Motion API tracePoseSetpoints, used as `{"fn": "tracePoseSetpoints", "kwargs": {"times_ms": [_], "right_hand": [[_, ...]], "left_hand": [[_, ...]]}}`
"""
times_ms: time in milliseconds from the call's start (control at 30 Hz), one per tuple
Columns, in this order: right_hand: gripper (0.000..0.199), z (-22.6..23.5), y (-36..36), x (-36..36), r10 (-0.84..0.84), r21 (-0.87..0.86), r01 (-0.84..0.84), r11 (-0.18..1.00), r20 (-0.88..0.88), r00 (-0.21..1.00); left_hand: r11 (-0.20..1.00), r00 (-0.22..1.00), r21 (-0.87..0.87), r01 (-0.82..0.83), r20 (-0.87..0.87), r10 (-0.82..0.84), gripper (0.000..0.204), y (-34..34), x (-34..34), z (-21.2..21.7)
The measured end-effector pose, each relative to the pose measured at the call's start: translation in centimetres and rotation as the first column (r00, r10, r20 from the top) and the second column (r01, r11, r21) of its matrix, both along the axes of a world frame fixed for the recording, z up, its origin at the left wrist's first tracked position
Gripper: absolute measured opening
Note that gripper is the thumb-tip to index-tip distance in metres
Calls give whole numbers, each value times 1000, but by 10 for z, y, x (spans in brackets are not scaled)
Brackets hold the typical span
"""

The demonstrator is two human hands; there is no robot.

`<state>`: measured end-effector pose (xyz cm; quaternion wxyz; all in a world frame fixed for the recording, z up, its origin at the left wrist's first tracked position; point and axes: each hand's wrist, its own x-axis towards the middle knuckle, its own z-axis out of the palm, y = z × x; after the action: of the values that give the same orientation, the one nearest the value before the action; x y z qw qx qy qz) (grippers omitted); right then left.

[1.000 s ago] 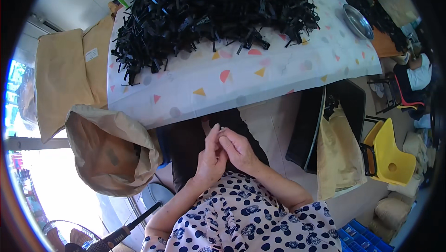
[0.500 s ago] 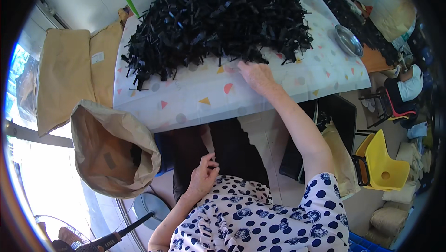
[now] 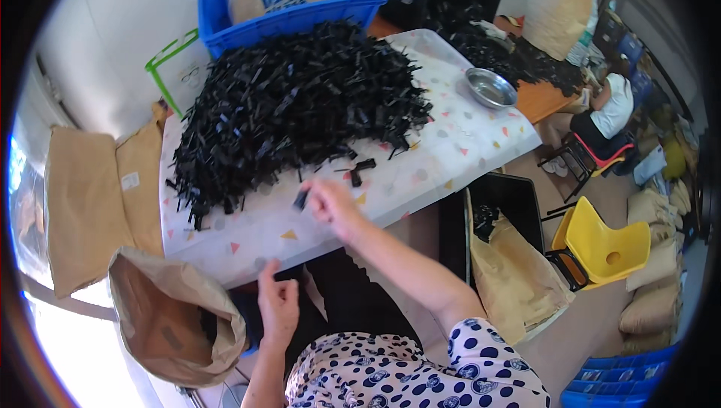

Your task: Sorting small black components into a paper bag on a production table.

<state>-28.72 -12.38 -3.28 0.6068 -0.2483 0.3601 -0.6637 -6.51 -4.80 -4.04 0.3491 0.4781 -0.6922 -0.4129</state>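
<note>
A large heap of small black plastic parts (image 3: 300, 100) covers much of the table, which has a pale cover (image 3: 451, 134) with coloured shapes. My right hand (image 3: 332, 207) is over the table's near side, pinching one black plastic part (image 3: 301, 199) between thumb and fingers. Just beyond it, another angular black piece (image 3: 360, 172) lies apart from the heap. My left hand (image 3: 279, 307) is raised over my lap by the table's near edge. Its index finger is stretched up, the other fingers are partly bent, and nothing shows in it.
An open brown paper sack (image 3: 173, 318) stands at the near left. A blue crate (image 3: 300, 17) sits behind the heap, and a metal bowl (image 3: 490, 89) at the table's far right. To the right are a black bin (image 3: 518, 190), a yellow chair (image 3: 604, 243) and a seated person (image 3: 612, 107).
The view has shifted, bringing the blue crate into sight. My right hand has drawn back from the heap's edge with a black part in it. My left hand has risen toward the table edge.
</note>
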Motion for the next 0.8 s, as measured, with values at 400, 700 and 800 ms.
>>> {"fn": "tracePoseSetpoints", "kwargs": {"times_ms": [400,700,800], "right_hand": [[27,-26,80,115,391,37,-472,881,505,770],[21,-18,117,124,511,19,-514,858,71,856],[16,-27,130,138,265,-173,-336,926,-334,904]], "left_hand": [[992,976,-102,-75,-211,52,55,5,33,-16],[995,899,-57,76,-427,-93,57,50,70,-11],[994,936,93,-55,-342,84,35,61,79,2]]}}
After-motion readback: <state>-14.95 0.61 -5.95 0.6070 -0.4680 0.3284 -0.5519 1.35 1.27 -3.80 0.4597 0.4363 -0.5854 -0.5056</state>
